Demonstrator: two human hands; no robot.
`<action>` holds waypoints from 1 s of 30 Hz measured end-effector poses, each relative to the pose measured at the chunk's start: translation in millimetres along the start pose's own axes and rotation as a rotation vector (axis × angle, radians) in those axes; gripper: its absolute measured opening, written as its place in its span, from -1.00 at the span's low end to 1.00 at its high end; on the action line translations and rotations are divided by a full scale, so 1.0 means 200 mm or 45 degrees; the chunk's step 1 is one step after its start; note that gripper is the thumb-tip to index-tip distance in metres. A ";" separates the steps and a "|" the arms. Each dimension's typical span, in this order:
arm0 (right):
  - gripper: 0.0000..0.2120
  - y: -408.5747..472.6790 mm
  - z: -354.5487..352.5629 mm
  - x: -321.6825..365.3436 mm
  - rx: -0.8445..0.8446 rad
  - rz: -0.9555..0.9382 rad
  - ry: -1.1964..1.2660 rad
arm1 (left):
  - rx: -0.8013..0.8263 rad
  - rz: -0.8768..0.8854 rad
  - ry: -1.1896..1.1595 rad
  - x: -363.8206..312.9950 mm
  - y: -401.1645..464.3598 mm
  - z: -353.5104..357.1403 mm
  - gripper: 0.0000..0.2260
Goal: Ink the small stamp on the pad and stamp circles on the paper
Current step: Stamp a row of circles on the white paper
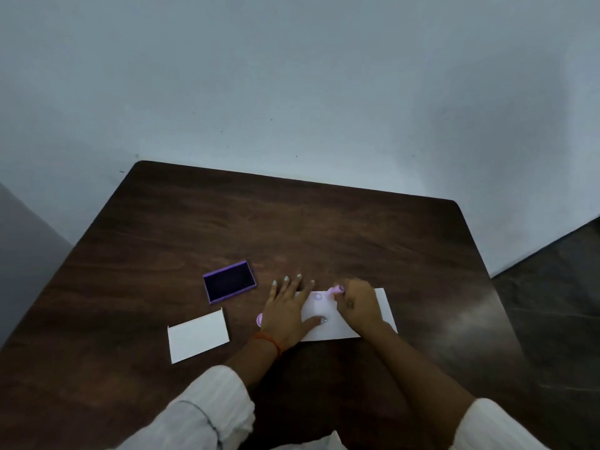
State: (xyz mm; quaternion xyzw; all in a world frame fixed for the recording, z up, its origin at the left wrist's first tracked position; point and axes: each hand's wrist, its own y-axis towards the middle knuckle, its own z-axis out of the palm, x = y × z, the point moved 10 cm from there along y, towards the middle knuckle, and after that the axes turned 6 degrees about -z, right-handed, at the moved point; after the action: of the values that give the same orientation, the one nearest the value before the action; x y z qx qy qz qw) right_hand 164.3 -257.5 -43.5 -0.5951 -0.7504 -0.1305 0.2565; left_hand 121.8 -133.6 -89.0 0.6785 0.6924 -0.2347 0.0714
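Note:
A white paper [383,306] lies on the dark wooden table [292,222] in front of me. My left hand [287,311] rests flat on its left end, fingers spread, holding it down. My right hand [357,303] grips a small pink stamp [336,290] at the paper's far edge. One faint purple circle [318,297] shows on the paper just left of the stamp. The open purple ink pad [230,281] sits to the left, apart from both hands.
A second white card [198,336] lies at the front left. A small pink round object [259,319] peeks out beside my left wrist. A pale wall stands behind the table, and dark floor shows at the right.

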 end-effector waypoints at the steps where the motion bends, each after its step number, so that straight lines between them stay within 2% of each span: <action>1: -0.87 -0.02 -0.04 -0.02 -0.110 0.054 0.181 | -0.022 -0.008 -0.049 0.01 -0.01 -0.03 -0.30; 4: -0.88 -0.09 -0.08 -0.15 -0.334 0.336 0.737 | -0.121 -0.041 -0.172 0.06 -0.04 -0.14 -0.36; 7: -0.96 -0.17 0.08 -0.22 -0.274 0.730 1.605 | -0.234 -0.126 -0.277 0.16 -0.12 -0.23 -0.38; 11: -0.88 -0.27 0.19 -0.19 -0.198 0.816 2.120 | -0.293 -0.249 -0.400 0.29 -0.26 -0.26 -0.40; 15: -0.86 -0.36 0.27 -0.15 -0.137 0.883 2.268 | -0.312 -0.281 -0.341 0.34 -0.32 -0.23 -0.48; 30: -0.89 -0.48 0.34 -0.09 -0.076 0.930 2.251 | -0.304 -0.357 -0.322 0.39 -0.31 -0.19 -0.76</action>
State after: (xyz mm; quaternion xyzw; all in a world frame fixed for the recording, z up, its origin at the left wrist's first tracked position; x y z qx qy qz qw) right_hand 60.1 -262.7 -98.7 -0.4849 -0.0495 -0.4638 0.7398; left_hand 64.8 -45.7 -74.2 0.5273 0.7885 -0.2418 0.2042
